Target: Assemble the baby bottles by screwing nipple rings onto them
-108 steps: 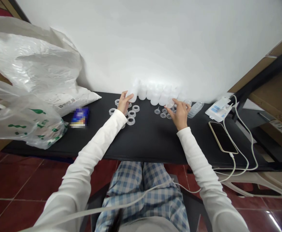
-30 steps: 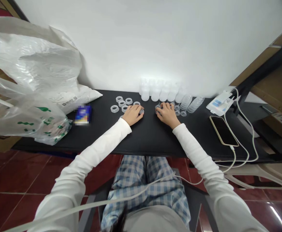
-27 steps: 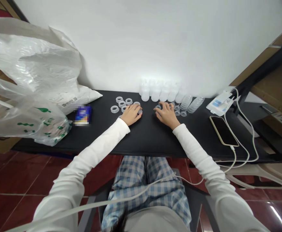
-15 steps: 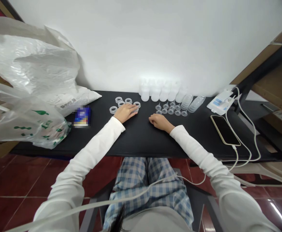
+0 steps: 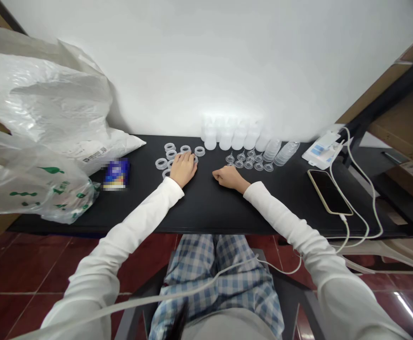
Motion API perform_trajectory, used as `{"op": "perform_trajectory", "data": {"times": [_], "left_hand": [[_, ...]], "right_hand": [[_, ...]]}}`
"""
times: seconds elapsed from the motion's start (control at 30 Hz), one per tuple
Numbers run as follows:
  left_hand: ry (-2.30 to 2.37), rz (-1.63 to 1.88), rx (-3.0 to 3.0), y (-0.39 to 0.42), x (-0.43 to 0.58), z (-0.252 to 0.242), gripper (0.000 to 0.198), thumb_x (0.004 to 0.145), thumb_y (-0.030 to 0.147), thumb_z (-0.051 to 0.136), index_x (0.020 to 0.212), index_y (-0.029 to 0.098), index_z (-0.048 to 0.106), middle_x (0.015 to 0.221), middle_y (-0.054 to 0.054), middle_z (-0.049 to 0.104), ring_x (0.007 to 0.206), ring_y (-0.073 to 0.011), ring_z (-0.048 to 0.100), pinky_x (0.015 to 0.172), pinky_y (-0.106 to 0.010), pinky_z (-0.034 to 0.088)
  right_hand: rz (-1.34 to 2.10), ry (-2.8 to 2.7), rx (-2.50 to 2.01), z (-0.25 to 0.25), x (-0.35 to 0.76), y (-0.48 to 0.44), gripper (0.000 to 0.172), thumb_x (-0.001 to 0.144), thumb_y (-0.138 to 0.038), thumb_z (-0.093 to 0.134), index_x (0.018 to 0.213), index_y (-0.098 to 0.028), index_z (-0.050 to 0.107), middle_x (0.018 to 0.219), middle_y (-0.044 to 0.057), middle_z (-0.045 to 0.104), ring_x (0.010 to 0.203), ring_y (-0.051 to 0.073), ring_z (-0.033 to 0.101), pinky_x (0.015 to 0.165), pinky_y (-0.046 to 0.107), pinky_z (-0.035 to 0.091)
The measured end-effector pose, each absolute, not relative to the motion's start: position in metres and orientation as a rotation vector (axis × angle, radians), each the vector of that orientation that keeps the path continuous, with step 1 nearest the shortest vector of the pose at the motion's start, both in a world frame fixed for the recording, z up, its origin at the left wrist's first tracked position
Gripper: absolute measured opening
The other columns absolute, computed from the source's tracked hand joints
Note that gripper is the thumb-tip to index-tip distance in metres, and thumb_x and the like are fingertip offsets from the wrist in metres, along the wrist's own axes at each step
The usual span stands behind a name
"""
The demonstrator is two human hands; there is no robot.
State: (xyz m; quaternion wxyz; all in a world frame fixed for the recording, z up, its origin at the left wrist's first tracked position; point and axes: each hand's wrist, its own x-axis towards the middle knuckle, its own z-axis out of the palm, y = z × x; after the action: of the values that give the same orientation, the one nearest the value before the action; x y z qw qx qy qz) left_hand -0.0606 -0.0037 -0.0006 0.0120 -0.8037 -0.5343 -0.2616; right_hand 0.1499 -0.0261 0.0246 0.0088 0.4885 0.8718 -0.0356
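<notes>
My left hand (image 5: pixel 184 169) lies palm down over a group of translucent plastic rings (image 5: pixel 170 154), its fingers stretched forward and partly covering some of them. One ring (image 5: pixel 200 151) sits just right of the fingertips. My right hand (image 5: pixel 228 177) rests on the black table as a loose fist, and nothing shows in it. Beyond that hand stand several small clear funnel-shaped caps (image 5: pixel 248 165) in two rows. Frosted white bottles (image 5: pixel 225 141) are lined up behind them against the wall. Two stacks of clear cups (image 5: pixel 287 153) lean at the right end of that line.
A blue packet (image 5: pixel 117 174) and white plastic bags (image 5: pixel 57 104) occupy the table's left. At the right are a phone (image 5: pixel 330 191) on a charging cable and a white-and-blue package (image 5: pixel 322 151). A white cable (image 5: pixel 206 283) crosses over my lap.
My left hand has drawn slightly toward me over the rings, and some rings have shifted; one now shows nearer to my wrist. My right fist has moved slightly left.
</notes>
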Motion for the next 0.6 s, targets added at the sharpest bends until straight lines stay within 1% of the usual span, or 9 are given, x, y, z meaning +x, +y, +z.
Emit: {"op": "perform_trajectory", "data": {"times": [0.07,0.13,0.23,0.3,0.37,0.43,0.5,0.6], "left_hand": [[-1.661,-0.866,-2.482,-0.007,-0.055,-0.002,0.048,0.092,0.023,0.045,0.137,0.011,0.058,0.149,-0.021,0.056,0.144,-0.0361,0.047,0.119,-0.055,0.034],[-1.623,-0.911,-2.509,-0.010,-0.043,-0.005,0.051,0.093,0.022,0.045,0.142,0.012,0.053,0.153,-0.019,0.051,0.147,-0.0343,0.044,0.121,-0.053,0.033],[-1.600,-0.918,-2.595,-0.011,-0.016,-0.010,0.051,0.094,0.018,0.040,0.143,0.010,0.052,0.153,-0.019,0.052,0.144,-0.0316,0.048,0.120,-0.049,0.037],[-1.672,-0.864,-2.633,-0.009,0.000,-0.014,0.050,0.093,0.014,0.038,0.140,0.005,0.053,0.151,-0.024,0.052,0.142,-0.0327,0.050,0.118,-0.049,0.039],[-1.723,-0.810,-2.654,-0.006,0.010,-0.017,0.050,0.091,0.013,0.040,0.138,0.004,0.054,0.150,-0.026,0.052,0.142,-0.0351,0.049,0.117,-0.052,0.039],[-1.726,-0.794,-2.669,-0.003,0.013,-0.018,0.049,0.092,0.013,0.040,0.137,0.006,0.055,0.150,-0.025,0.052,0.141,-0.0362,0.049,0.116,-0.054,0.040],[-1.713,-0.809,-2.681,-0.001,0.011,-0.019,0.048,0.093,0.015,0.039,0.138,0.010,0.055,0.150,-0.023,0.053,0.141,-0.0353,0.049,0.116,-0.054,0.039],[-1.715,-0.799,-2.696,0.000,0.007,-0.019,0.047,0.096,0.016,0.038,0.139,0.010,0.055,0.152,-0.021,0.051,0.143,-0.0339,0.048,0.118,-0.051,0.038]], "right_hand": [[-0.122,2.735,1.519,0.025,0.150,-0.027,0.032,0.091,-0.014,0.045,0.088,-0.021,0.076,0.085,0.007,0.077,0.077,0.018,0.063,0.061,0.030,0.024],[-0.130,2.742,1.532,0.025,0.151,-0.028,0.033,0.091,-0.013,0.045,0.088,-0.021,0.076,0.086,0.007,0.077,0.076,0.018,0.063,0.062,0.030,0.024],[-0.109,2.731,1.599,0.024,0.151,-0.029,0.033,0.093,-0.015,0.044,0.089,-0.020,0.076,0.088,0.008,0.077,0.077,0.019,0.064,0.063,0.030,0.024],[-0.086,2.716,1.645,0.023,0.152,-0.030,0.034,0.094,-0.016,0.043,0.089,-0.019,0.076,0.089,0.010,0.077,0.078,0.020,0.064,0.063,0.031,0.024],[-0.079,2.700,1.672,0.023,0.154,-0.032,0.034,0.095,-0.016,0.042,0.091,-0.018,0.076,0.091,0.011,0.078,0.080,0.021,0.065,0.063,0.031,0.024],[-0.083,2.687,1.680,0.024,0.155,-0.033,0.034,0.095,-0.016,0.042,0.092,-0.018,0.076,0.092,0.011,0.078,0.080,0.021,0.065,0.063,0.031,0.024],[-0.085,2.684,1.671,0.026,0.155,-0.035,0.035,0.096,-0.017,0.040,0.092,-0.018,0.076,0.092,0.011,0.078,0.080,0.021,0.065,0.063,0.032,0.024],[-0.082,2.678,1.670,0.028,0.155,-0.037,0.037,0.098,-0.018,0.039,0.093,-0.019,0.075,0.092,0.011,0.078,0.079,0.021,0.064,0.063,0.032,0.023]]}}
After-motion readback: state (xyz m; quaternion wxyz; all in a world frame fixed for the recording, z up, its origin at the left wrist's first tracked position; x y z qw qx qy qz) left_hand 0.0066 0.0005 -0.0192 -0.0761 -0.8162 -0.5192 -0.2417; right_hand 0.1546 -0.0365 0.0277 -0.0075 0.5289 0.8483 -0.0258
